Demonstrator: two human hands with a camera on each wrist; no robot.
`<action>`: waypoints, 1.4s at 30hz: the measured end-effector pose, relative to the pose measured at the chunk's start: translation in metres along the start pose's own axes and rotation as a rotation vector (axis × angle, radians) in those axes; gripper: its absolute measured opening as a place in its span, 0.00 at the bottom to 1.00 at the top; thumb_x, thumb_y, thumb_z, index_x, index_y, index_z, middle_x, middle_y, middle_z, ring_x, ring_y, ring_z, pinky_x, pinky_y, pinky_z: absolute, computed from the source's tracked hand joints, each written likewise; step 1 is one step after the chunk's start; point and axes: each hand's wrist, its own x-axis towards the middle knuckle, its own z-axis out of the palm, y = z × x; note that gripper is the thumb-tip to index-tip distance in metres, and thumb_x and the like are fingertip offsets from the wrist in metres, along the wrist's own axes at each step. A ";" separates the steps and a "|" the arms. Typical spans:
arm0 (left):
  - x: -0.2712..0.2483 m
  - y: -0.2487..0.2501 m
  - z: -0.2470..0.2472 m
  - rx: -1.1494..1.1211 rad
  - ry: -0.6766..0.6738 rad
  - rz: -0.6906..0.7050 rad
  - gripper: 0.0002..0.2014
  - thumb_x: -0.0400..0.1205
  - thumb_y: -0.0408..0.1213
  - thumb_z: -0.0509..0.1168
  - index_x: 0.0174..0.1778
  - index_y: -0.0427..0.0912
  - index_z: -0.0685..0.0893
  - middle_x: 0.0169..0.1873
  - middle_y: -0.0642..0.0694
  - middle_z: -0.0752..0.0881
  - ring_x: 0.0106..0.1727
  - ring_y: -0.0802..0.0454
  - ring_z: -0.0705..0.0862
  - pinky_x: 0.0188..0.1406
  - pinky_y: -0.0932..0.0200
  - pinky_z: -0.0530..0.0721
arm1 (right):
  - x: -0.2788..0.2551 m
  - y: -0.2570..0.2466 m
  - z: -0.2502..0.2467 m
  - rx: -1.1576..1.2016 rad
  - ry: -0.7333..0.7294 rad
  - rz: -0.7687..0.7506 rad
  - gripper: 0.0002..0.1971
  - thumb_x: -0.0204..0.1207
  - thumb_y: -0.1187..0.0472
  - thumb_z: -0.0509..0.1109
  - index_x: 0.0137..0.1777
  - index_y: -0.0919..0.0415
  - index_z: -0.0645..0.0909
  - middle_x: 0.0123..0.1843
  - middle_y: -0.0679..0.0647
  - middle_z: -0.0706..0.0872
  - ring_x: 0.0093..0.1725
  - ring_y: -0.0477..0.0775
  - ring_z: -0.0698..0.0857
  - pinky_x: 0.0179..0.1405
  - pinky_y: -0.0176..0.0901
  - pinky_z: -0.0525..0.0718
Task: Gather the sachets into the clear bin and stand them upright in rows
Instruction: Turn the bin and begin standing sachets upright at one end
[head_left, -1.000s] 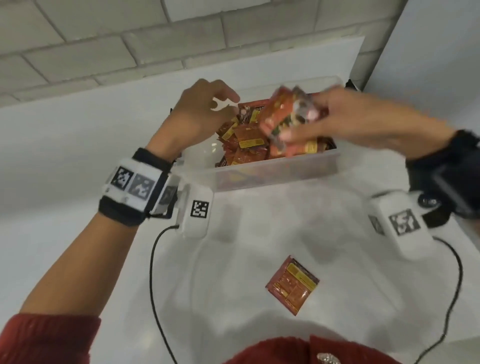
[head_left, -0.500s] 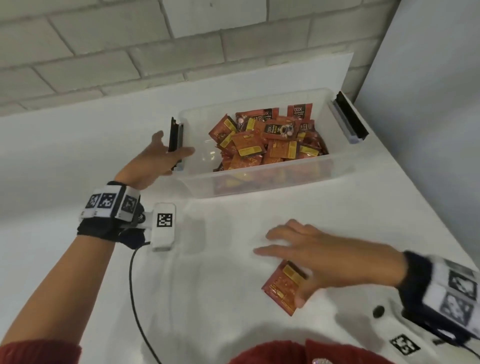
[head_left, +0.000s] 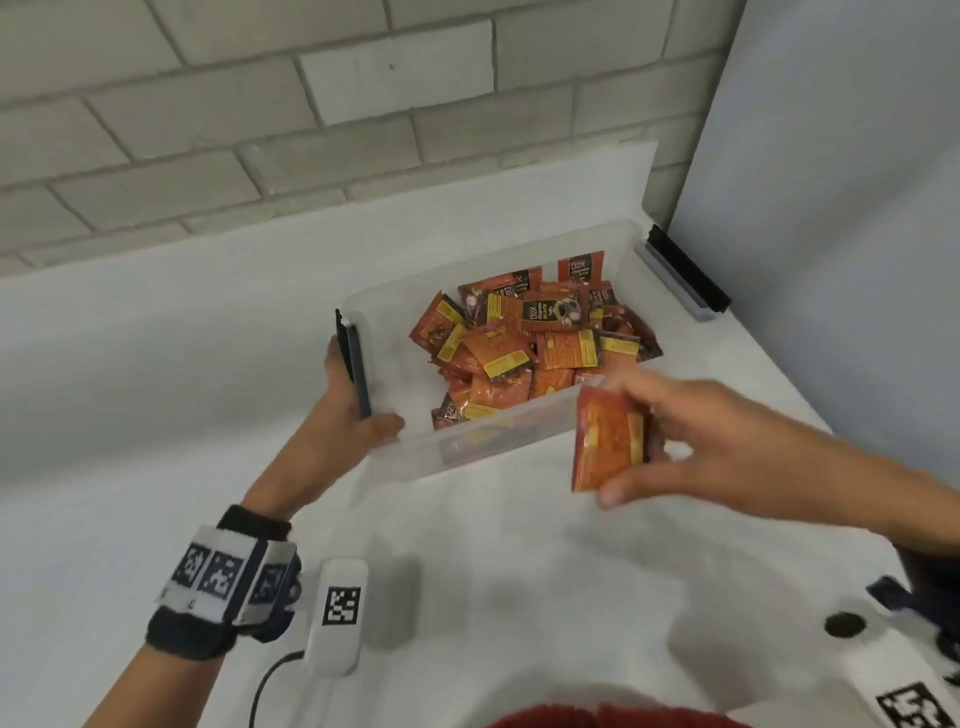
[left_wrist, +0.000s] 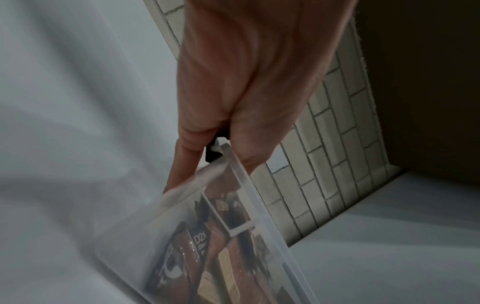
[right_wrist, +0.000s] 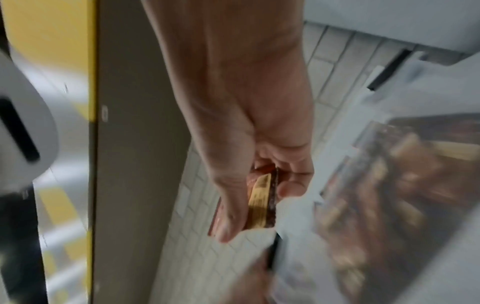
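Note:
The clear bin (head_left: 483, 457) sits at the back of the white table with several red-orange sachets (head_left: 524, 343) heaped loosely inside, most lying flat or leaning. My left hand (head_left: 348, 415) grips the bin's left end at the black latch (head_left: 356, 369), thumb on the near corner. In the left wrist view that hand (left_wrist: 233, 123) holds the bin's rim (left_wrist: 259, 205). My right hand (head_left: 675, 441) pinches one sachet (head_left: 608, 441) between thumb and fingers, just in front of the bin's near right wall. The right wrist view shows this hand (right_wrist: 259, 185) on the same sachet (right_wrist: 259, 201).
A grey brick wall (head_left: 311, 130) backs the table, and a pale panel (head_left: 831, 182) stands on the right. The bin's right latch (head_left: 685, 275) juts out near that panel. A cable (head_left: 265, 686) runs from my left wrist unit (head_left: 337, 618) over the near tabletop.
My right hand dropped from the bin to the table, picked up the lone sachet and lifted it toward the bin. My left hand left the bin's inside and took hold of its left end.

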 end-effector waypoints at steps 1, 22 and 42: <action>-0.006 0.000 0.003 0.014 -0.006 -0.002 0.44 0.79 0.20 0.65 0.81 0.55 0.47 0.57 0.66 0.73 0.49 0.79 0.80 0.41 0.68 0.85 | 0.001 -0.009 -0.011 0.070 0.090 -0.031 0.22 0.59 0.47 0.80 0.50 0.49 0.77 0.43 0.40 0.87 0.40 0.40 0.85 0.39 0.32 0.83; 0.004 0.020 0.021 0.243 0.063 -0.061 0.43 0.77 0.62 0.59 0.85 0.54 0.49 0.81 0.47 0.61 0.77 0.51 0.67 0.72 0.56 0.67 | 0.015 0.046 -0.033 0.153 0.092 0.744 0.43 0.71 0.30 0.56 0.84 0.43 0.49 0.81 0.49 0.67 0.76 0.60 0.73 0.69 0.68 0.76; -0.001 0.000 0.035 0.390 0.106 0.047 0.29 0.87 0.37 0.57 0.83 0.52 0.56 0.60 0.54 0.63 0.43 0.70 0.73 0.40 0.86 0.69 | 0.033 0.070 -0.042 0.496 0.479 0.670 0.23 0.82 0.53 0.67 0.71 0.62 0.68 0.59 0.44 0.82 0.64 0.42 0.75 0.71 0.38 0.61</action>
